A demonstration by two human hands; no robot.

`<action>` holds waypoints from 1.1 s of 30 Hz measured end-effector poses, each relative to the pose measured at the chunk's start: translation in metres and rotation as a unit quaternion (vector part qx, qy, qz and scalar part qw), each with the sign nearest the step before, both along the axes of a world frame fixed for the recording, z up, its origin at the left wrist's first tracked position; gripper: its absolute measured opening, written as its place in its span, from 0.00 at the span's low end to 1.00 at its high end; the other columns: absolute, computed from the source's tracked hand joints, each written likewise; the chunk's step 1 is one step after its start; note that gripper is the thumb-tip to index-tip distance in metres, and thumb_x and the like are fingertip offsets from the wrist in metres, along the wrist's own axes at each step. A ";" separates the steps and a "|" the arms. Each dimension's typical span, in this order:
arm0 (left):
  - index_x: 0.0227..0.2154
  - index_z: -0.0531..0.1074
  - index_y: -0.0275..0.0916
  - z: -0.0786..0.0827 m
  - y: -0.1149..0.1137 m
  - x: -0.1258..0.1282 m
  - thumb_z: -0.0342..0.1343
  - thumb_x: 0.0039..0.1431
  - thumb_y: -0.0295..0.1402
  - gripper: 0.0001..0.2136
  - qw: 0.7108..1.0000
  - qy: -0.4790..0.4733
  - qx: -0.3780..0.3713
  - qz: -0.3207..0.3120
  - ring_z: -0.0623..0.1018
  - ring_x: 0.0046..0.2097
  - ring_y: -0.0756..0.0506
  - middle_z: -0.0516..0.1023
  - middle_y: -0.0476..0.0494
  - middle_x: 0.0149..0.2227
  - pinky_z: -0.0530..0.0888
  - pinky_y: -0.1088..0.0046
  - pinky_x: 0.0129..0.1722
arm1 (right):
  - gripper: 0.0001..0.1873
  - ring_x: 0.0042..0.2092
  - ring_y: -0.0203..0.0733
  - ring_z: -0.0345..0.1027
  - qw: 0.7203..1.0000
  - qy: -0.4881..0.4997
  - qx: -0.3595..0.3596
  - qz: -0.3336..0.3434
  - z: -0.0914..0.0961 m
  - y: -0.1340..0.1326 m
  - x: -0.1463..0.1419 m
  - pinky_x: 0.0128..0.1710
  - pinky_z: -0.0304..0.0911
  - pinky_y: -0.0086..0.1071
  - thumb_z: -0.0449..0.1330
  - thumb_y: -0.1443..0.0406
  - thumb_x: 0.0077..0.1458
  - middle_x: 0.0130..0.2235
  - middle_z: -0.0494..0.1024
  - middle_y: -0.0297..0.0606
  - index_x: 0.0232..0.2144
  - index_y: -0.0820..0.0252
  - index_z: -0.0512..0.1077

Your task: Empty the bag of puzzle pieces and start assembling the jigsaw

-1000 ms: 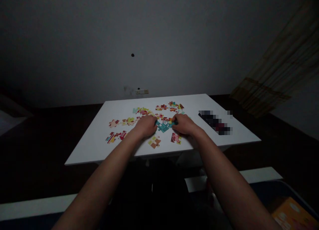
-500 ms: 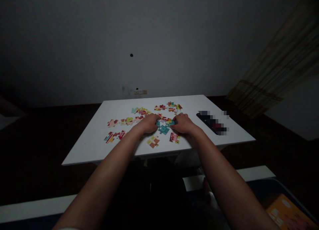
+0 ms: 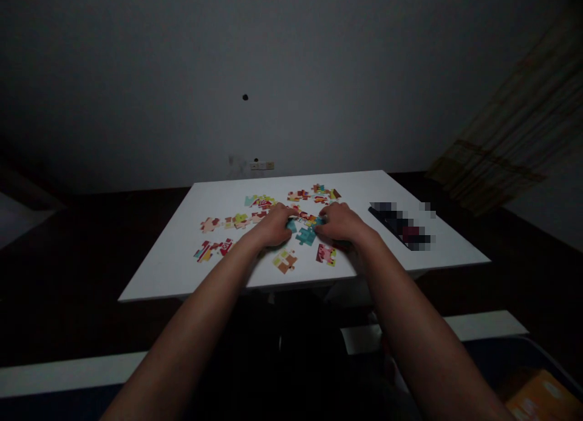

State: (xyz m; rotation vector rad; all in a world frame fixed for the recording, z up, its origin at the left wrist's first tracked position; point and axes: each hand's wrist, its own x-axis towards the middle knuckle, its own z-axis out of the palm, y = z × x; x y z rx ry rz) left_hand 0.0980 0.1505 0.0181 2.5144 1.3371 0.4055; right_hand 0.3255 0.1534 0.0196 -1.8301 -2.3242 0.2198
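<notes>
Both hands are over jigsaw pieces on a white table (image 3: pixel 168 269). My left hand (image 3: pixel 276 225) is closed, thumb and fingertips on a teal puzzle piece (image 3: pixel 291 226) that is partly covered. On the other side, my right hand (image 3: pixel 340 223) pinches another teal puzzle piece (image 3: pixel 320 221), its fingers bent. Between the hands lie a larger teal piece (image 3: pixel 306 237) and a small red and yellow cluster of pieces (image 3: pixel 306 217). Nearer me sit a brown and cream piece (image 3: pixel 285 261) and a pink piece (image 3: pixel 327 254).
More pieces lie to the left, including a cream piece (image 3: pixel 210 225) and a red barn cluster (image 3: pixel 207 251). A joined group (image 3: pixel 314 194) is farther back. A dark flat object (image 3: pixel 387 225), partly pixelated, rests at the right. An orange box (image 3: pixel 544 398) sits low right.
The view has shifted slightly, so the table appears a little farther right. Both hands stay at the teal pieces, with barely any movement relative to them.
</notes>
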 end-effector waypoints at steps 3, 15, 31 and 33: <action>0.55 0.69 0.46 0.000 -0.002 0.002 0.50 0.53 0.23 0.26 0.999 -0.031 0.039 0.013 0.68 0.57 0.42 0.70 0.40 0.53 0.66 0.62 0.59 | 0.20 0.51 0.59 0.67 1.000 -0.006 -0.002 0.027 -0.002 0.001 0.004 0.47 0.65 0.48 0.63 0.54 0.49 0.48 0.75 0.53 0.43 0.56 0.77; 0.38 0.76 0.44 0.005 -0.014 0.015 0.49 0.59 0.32 0.10 0.999 0.031 0.037 -0.008 0.75 0.47 0.40 0.78 0.40 0.44 0.70 0.60 0.48 | 0.22 0.43 0.49 0.71 0.995 0.090 -0.007 -0.033 -0.009 0.013 -0.006 0.40 0.65 0.37 0.61 0.58 0.52 0.46 0.76 0.45 0.49 0.57 0.68; 0.49 0.72 0.42 -0.014 0.001 0.045 0.46 0.64 0.36 0.15 0.994 0.062 0.089 0.000 0.69 0.57 0.34 0.71 0.35 0.57 0.62 0.50 0.57 | 0.21 0.50 0.50 0.72 0.996 -0.012 0.082 0.014 -0.002 -0.018 0.024 0.49 0.62 0.38 0.49 0.66 0.63 0.50 0.78 0.43 0.53 0.51 0.74; 0.49 0.72 0.41 -0.012 -0.001 0.043 0.45 0.65 0.36 0.15 0.995 0.044 0.093 0.002 0.67 0.59 0.34 0.69 0.36 0.59 0.59 0.50 0.60 | 0.21 0.51 0.48 0.72 0.996 0.017 0.067 0.056 -0.003 -0.024 0.026 0.50 0.63 0.38 0.47 0.65 0.64 0.52 0.78 0.41 0.55 0.49 0.73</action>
